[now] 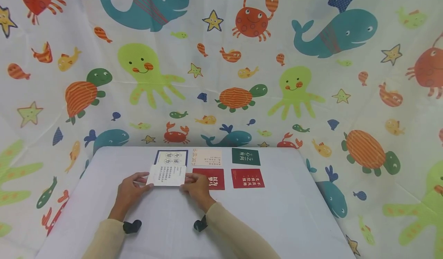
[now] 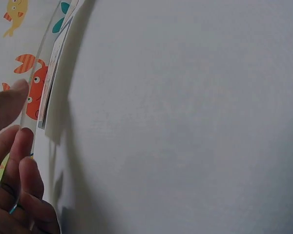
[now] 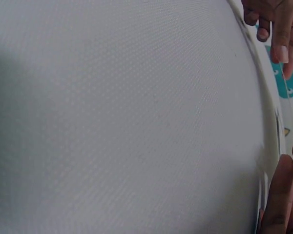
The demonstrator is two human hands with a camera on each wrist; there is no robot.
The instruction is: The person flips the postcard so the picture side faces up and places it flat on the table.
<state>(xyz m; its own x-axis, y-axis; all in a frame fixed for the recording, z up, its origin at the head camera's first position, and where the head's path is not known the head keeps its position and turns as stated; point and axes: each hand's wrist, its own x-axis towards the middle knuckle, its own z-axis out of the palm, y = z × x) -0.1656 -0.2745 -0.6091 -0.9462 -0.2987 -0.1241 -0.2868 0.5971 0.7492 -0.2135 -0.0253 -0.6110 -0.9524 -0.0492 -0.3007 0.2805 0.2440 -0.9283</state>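
A white card (image 1: 167,175) with dark printed characters is held between both hands above the table. My left hand (image 1: 130,191) pinches its left edge, and my right hand (image 1: 200,190) grips the right edge. Partly covered by it, a blue-bordered card (image 1: 172,158) lies just behind. The red card (image 1: 217,179) beside my right hand is overlapped by the fingers in the head view. In the left wrist view the held card appears only as a thin edge at my left hand (image 2: 14,185); the right wrist view also shows it edge-on.
Farther right lie a cream card (image 1: 207,157), a dark green card (image 1: 245,156) and another red card (image 1: 247,178). All rest on a table with a white cover (image 1: 277,220). Behind it hangs a sea-animal patterned cloth (image 1: 221,72).
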